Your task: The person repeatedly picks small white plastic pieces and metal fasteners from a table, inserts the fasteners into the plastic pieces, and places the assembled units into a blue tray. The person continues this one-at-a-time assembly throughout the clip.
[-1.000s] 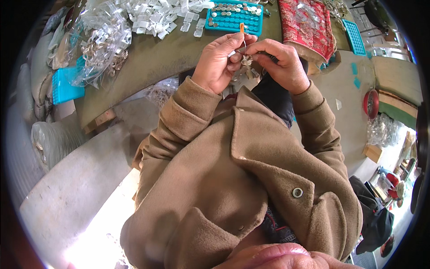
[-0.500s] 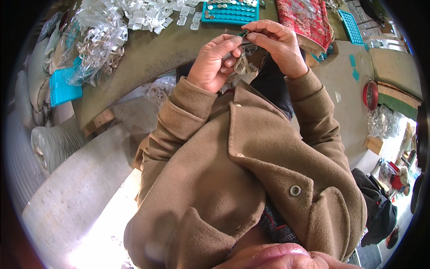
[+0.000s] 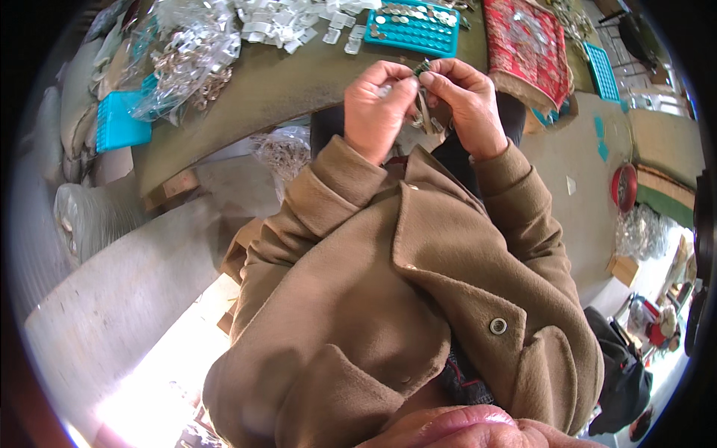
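Observation:
In front of my chest, both hands are raised at the near edge of the worktable point(image 3: 299, 89). My left hand point(image 3: 379, 112) is closed, thumb pressed against the bent fingers. Thumb and forefinger of my right hand point(image 3: 469, 104) pinch a small dark green piece point(image 3: 422, 67), whose kind is too small to make out. It lies where the fingertips of both hands meet. A narrow, pale metallic strip point(image 3: 426, 116) hangs below the fingers, partly hidden by them.
Beyond my hands lie a turquoise tray point(image 3: 429, 43) with round discs and many clear plastic pieces point(image 3: 280, 26). A plastic bag of metallic parts point(image 3: 196, 63) is left, beside a turquoise tray point(image 3: 123, 134). Red patterned cloth point(image 3: 515, 37) lies right; a red bowl point(image 3: 622, 187) stands farther right.
The view has shifted, so the table and trays appear lower and farther right. My left hand has turned and curled more around its grip. The hanging piece looked looped before and now looks straighter.

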### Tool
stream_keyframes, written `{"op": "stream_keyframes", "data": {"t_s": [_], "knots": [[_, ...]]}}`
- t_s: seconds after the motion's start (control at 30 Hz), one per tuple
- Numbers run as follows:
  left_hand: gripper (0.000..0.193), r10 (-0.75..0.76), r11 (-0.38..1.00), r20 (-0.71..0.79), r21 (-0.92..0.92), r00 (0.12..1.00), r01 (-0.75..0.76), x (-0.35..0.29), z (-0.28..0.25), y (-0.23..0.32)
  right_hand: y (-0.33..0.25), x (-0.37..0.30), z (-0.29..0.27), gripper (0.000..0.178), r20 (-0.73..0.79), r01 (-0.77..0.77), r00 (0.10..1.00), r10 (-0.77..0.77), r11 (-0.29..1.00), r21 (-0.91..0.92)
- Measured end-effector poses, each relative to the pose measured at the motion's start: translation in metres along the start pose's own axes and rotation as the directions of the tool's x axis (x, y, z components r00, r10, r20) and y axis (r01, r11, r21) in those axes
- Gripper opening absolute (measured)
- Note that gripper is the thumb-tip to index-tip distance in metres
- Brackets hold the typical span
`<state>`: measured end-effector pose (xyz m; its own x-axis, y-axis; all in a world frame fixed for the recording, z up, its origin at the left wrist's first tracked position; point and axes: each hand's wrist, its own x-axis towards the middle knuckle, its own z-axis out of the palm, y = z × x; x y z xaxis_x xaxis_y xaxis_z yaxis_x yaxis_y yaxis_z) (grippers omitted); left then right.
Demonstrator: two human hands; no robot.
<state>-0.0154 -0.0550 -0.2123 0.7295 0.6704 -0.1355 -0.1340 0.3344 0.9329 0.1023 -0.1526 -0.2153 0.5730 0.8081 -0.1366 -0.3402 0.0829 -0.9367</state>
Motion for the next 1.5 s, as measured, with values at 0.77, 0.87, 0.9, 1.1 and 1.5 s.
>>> {"op": "stream_keyframes", "data": {"t_s": [0.77, 0.87, 0.9, 1.1, 1.5], "knots": [[0.024, 0.387, 0.527, -0.085, 0.838, 0.918, -0.145, 0.071, -0.093, 0.029, 0.018, 0.013, 0.009, 0.005, 0.190, -0.225, 0.965, 0.178, 0.938, 0.263], [0.028, 0.371, 0.233, -0.061, 0.972, 0.926, -0.030, 0.093, -0.097, 0.023, 0.020, 0.013, 0.014, 0.006, 0.251, -0.237, 0.950, 0.187, 0.953, 0.186], [0.028, 0.362, 0.213, -0.070, 0.977, 0.930, -0.010, 0.095, -0.095, 0.018, 0.020, 0.013, 0.015, 0.006, 0.268, -0.235, 0.946, 0.184, 0.956, 0.174], [0.021, 0.472, 0.251, -0.042, 0.964, 0.881, -0.088, 0.088, -0.092, 0.013, 0.022, 0.013, 0.019, 0.008, 0.286, -0.182, 0.944, 0.165, 0.983, 0.034], [0.029, -0.033, 0.977, -0.021, 0.209, 0.999, 0.037, 0.006, -0.054, 0.032, 0.022, 0.027, 0.047, 0.005, 0.188, 0.000, 0.981, -0.043, 0.974, 0.224]]}}
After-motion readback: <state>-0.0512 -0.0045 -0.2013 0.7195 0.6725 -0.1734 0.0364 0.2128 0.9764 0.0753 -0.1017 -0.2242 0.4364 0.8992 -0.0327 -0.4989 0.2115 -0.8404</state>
